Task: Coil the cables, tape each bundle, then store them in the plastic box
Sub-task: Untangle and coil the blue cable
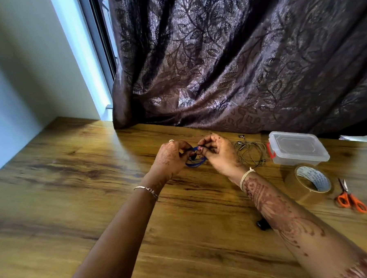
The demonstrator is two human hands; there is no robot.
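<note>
Fingers (202, 145) on cable (196, 164); tape (315, 179) print illegible

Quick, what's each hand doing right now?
Left hand: grips the blue cable.
Right hand: pinches the same blue cable.

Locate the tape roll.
Head view: the tape roll lies on the table, right side, between the plastic box and the orange scissors.

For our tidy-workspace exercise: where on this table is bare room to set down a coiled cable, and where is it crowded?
Bare table spreads left of the left hand, out to the wall. A smaller free patch lies between the forearms. Right of the right hand it is crowded: grey cable, plastic box, tape roll, scissors.
</note>
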